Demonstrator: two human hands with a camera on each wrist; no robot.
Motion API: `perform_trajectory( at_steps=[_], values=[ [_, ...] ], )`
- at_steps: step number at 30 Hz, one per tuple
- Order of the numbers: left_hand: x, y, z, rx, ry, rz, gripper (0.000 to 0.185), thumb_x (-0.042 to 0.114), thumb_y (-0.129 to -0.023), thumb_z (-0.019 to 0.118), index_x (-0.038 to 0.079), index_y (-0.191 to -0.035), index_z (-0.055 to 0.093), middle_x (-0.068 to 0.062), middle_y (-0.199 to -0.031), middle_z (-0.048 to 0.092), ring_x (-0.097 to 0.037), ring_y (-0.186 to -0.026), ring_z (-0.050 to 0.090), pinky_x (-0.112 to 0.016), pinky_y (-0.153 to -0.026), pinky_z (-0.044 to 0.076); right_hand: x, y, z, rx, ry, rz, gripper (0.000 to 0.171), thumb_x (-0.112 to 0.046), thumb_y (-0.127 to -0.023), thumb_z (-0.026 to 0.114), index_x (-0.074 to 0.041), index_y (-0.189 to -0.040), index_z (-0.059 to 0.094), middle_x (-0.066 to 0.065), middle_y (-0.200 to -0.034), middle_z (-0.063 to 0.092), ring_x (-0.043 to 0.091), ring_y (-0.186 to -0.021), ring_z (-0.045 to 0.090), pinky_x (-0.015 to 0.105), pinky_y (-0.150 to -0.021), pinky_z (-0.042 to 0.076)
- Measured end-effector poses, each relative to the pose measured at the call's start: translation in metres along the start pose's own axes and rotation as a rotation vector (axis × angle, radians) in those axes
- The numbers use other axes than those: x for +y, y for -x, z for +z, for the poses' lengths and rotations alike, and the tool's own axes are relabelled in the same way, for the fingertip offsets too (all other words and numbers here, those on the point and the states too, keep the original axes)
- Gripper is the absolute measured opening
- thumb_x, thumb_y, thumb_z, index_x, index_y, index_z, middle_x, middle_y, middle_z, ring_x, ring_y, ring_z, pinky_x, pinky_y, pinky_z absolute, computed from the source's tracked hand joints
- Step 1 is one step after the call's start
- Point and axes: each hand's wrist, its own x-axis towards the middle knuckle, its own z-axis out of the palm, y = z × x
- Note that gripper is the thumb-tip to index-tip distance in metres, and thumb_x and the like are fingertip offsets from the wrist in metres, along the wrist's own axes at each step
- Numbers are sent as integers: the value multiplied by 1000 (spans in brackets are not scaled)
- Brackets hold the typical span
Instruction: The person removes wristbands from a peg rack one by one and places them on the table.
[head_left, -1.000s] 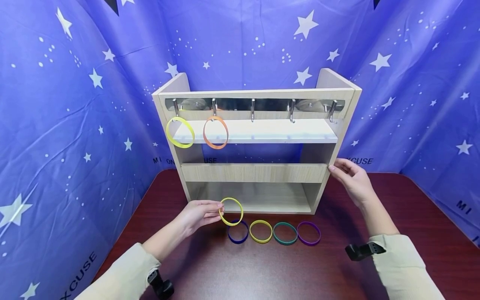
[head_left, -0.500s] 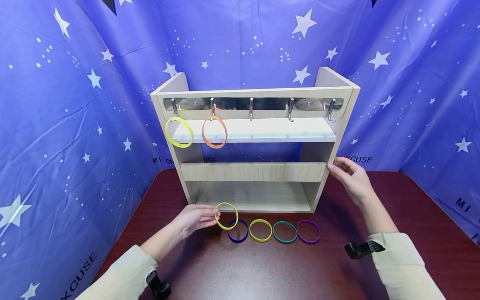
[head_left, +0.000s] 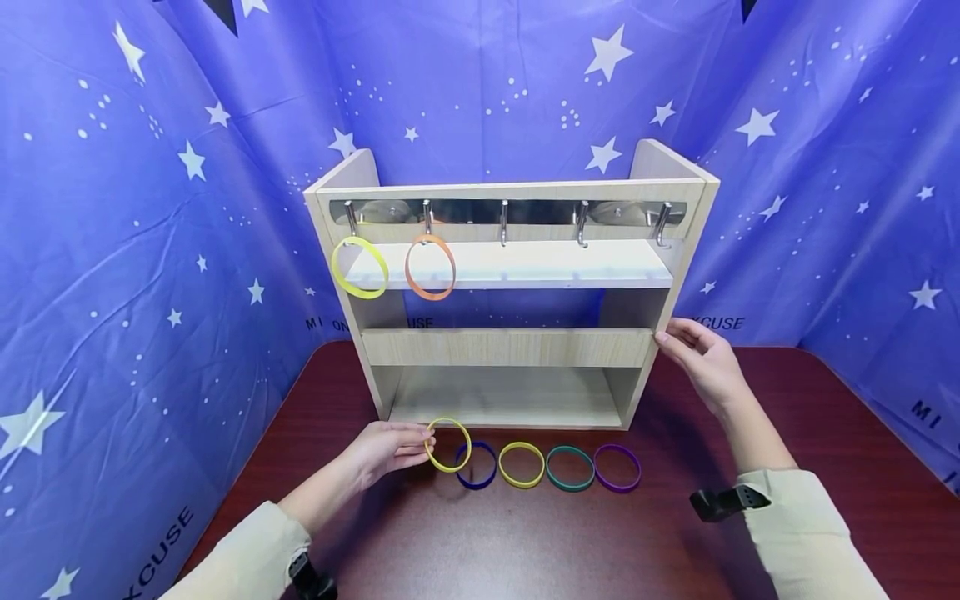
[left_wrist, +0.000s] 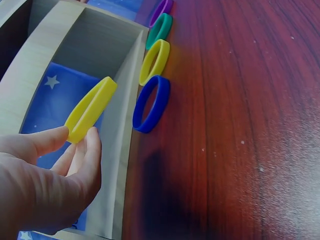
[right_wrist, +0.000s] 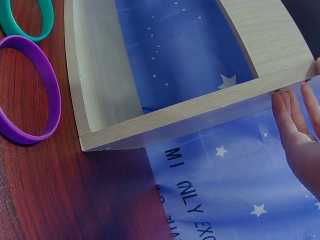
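Observation:
My left hand pinches a yellow silicone wristband between thumb and fingers, held up at the front of the wooden shelf unit. In the head view this band overlaps a dark blue wristband on the table. Right of that lie a second yellow wristband, a green one and a purple one, in a row. My right hand touches the shelf unit's right side panel, its thumb at the front edge and its fairly straight fingers against the outer face.
A metal strip with several hooks runs across the top of the unit. A bright yellow wristband hangs at the leftmost hook and an orange wristband at the second. A starry blue curtain surrounds the dark red table.
My left hand has moved down and slightly left with the yellow wristband, uncovering part of the blue one. The right hand stays against the side panel.

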Motion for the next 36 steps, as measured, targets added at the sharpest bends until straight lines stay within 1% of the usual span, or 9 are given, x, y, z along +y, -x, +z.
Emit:
perform_trajectory(
  at_steps=[5, 11, 19, 26, 33, 36],
  values=[
    [-7, 1, -2, 2, -7, -6, 43, 3, -92, 60, -21, -126, 47, 1, -84, 71, -6, -82, 67, -20, -79, 60, 1, 0, 0, -3, -17, -9, 24, 1, -91, 59, -21, -97, 66, -14, -88, 65, -4, -83, 61, 7, -79, 54],
    [-14, 0, -7, 17, -14, 3, 40, 2, -92, 59, -20, -123, 50, -1, -86, 72, -8, -84, 68, -23, -81, 60, 1, 0, 1, 7, -27, -4, 27, 4, -91, 58, -21, -96, 66, -13, -88, 65, -3, -83, 60, 8, -78, 54],
    [-21, 0, -12, 41, -9, -8, 34, 0, -91, 60, -19, -118, 54, 0, -82, 72, -7, -80, 68, -23, -79, 61, 2, 0, 0, -3, -28, -15, 27, 4, -91, 58, -21, -96, 66, -13, -88, 65, -4, -83, 61, 8, -78, 54],
    [-24, 2, -14, 57, -37, -15, 39, 0, -92, 58, -23, -122, 49, -3, -87, 72, -9, -82, 67, -25, -80, 61, 3, -1, 0, -8, -34, -26, 25, 4, -91, 58, -19, -96, 67, -13, -87, 65, -3, -83, 61, 9, -78, 54],
    [-28, 1, -17, 72, -41, -28, 39, -1, -92, 57, -23, -123, 48, -9, -91, 73, -12, -85, 69, -28, -81, 61, 2, 0, 0, -5, -36, -25, 26, 4, -91, 58, -20, -96, 66, -13, -87, 65, -3, -83, 61, 9, -78, 54],
    [-29, 0, -17, 78, -41, -30, 38, -2, -92, 57, -23, -122, 48, -8, -90, 73, -12, -83, 69, -27, -80, 61, 3, 0, -1, -7, -30, -25, 25, 3, -91, 58, -21, -96, 66, -13, -88, 65, -4, -83, 61, 8, -78, 54]
  ],
)
